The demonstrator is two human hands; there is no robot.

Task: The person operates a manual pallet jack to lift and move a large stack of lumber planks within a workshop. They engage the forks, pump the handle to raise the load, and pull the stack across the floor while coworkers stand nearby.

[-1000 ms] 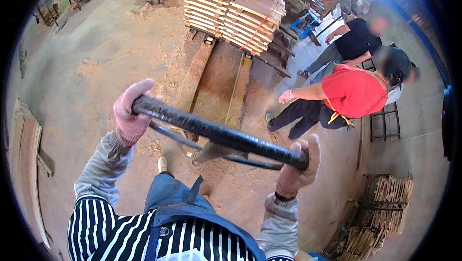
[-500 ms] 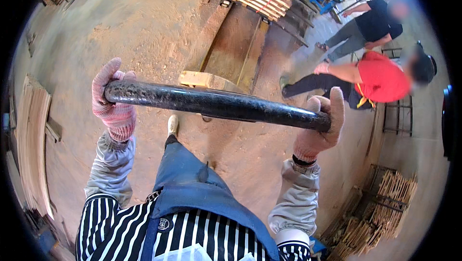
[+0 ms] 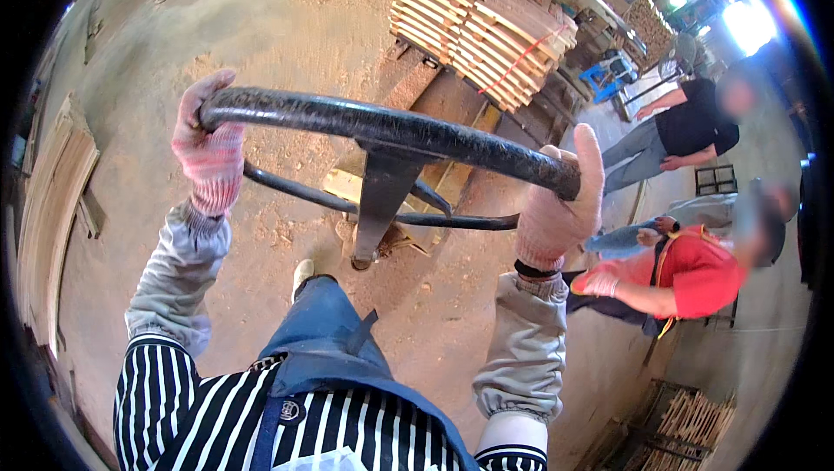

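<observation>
Both my hands, in pinkish knit gloves, grip a worn black loop handle [image 3: 300,112], held out before me. My left hand [image 3: 208,145] wraps round its left end, and my right hand [image 3: 560,206] closes on its right end. A flat black bracket [image 3: 382,189] runs down from the middle of the handle's near bar. The loop's far bar shows lower, behind the bracket. Beneath lies a yellow metal part [image 3: 344,184] near the floor, partly hidden by the handle; it looks like part of a pallet truck.
Stacked wooden slats [image 3: 512,45] stand ahead, bound with a red strap. Long boards [image 3: 61,210] lean at the left. To the right are a person in a red shirt [image 3: 708,271], another in a black shirt [image 3: 695,119], and further slats [image 3: 691,423] at lower right.
The handle has tilted, so its loop and bracket now show. My view has lifted, bringing more of the slat stacks in. The red-shirted person appears lower, and a third person shows behind.
</observation>
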